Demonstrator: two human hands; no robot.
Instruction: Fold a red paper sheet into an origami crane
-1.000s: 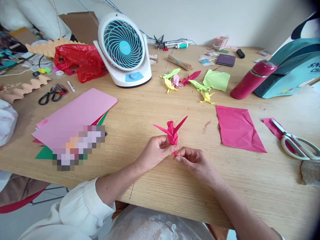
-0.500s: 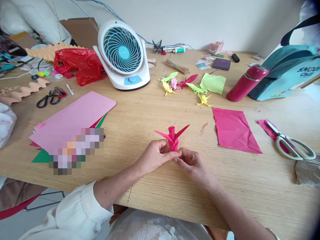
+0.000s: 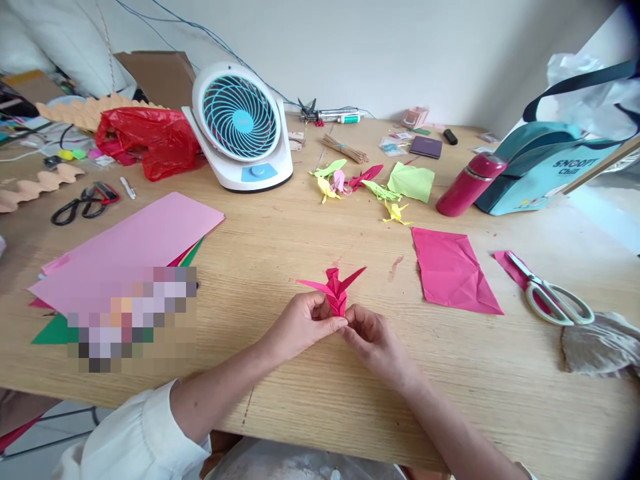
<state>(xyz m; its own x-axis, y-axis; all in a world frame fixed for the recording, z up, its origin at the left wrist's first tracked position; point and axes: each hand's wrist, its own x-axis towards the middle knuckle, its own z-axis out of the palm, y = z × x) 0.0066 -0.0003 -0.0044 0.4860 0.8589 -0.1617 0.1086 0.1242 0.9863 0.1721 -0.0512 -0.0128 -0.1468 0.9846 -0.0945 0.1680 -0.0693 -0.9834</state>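
Note:
A dark pink folded-paper figure (image 3: pixel 337 293) with two narrow points spread out to the sides stands upright between my fingers, above the wooden table (image 3: pixel 280 260). My left hand (image 3: pixel 303 325) pinches its lower left part between thumb and fingers. From the other side, my right hand (image 3: pixel 374 339) grips the bottom edge with thumb and forefinger, its other fingers curled. The two thumbs nearly meet at the base, and the fingertips hide the lowest folds. To the right lies a creased dark pink paper sheet (image 3: pixel 453 270).
Scissors (image 3: pixel 555 297) lie at the right beside a grey cloth (image 3: pixel 600 347). Folded paper pieces (image 3: pixel 373 179) sit farther back, left of a red bottle (image 3: pixel 470 185) and blue bag (image 3: pixel 545 173). A fan (image 3: pixel 243 127) stands behind the coloured sheets (image 3: pixel 135 240) at left.
The view has shifted a little, so everything on the table appears slightly lower and mostly farther left. Both hands keep their hold on the pink paper figure, with hardly any change in pose.

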